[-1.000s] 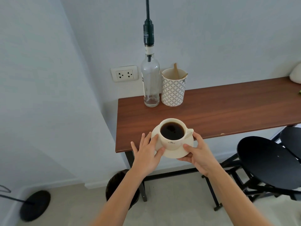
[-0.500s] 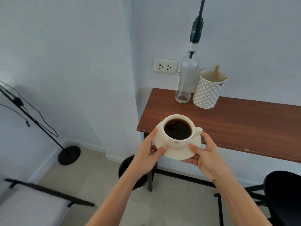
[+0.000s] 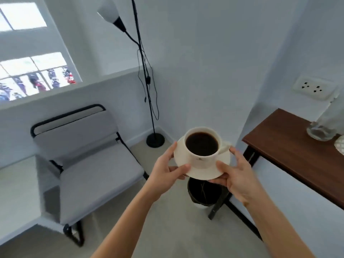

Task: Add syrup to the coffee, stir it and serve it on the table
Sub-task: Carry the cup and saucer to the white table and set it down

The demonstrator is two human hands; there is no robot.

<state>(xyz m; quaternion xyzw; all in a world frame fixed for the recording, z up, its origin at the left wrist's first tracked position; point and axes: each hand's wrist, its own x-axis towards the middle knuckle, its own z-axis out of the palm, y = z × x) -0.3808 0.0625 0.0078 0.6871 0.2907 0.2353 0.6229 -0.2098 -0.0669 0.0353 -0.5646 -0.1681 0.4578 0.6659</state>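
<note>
While both hands grip the saucer (image 3: 202, 171) from opposite sides, the cup (image 3: 202, 148) of black coffee (image 3: 202, 144) rides on it in mid-air, over the floor and clear of any surface. The left hand (image 3: 165, 171) clamps the saucer's left rim, thumb on top and fingers curled under; the right hand (image 3: 236, 175) does the same on the right rim, thumb pressed near the foot of the cup. The cup's handle points to the right, towards the right hand. The coffee sits high in the cup, not far below the lip, and its surface looks level.

The wooden counter (image 3: 290, 146) with the glass bottle (image 3: 323, 127) lies off to the right, well apart from the saucer, with a wall socket (image 3: 314, 88) above it. To the left stands a grey folding chair (image 3: 89, 161), and beside it, at the far left edge, a pale flat surface (image 3: 16, 192) that may be the table to serve on; I cannot tell for sure. A floor lamp (image 3: 143, 75) stands in the corner ahead, and a dark bin (image 3: 203, 194) sits right below the saucer.

If that pale surface is the goal, it lies left of and below the hands, so the left hand is the nearer one and would lead the carry. The main risk, as I judge it, is tilting the saucer while turning, which would slop the coffee.
</note>
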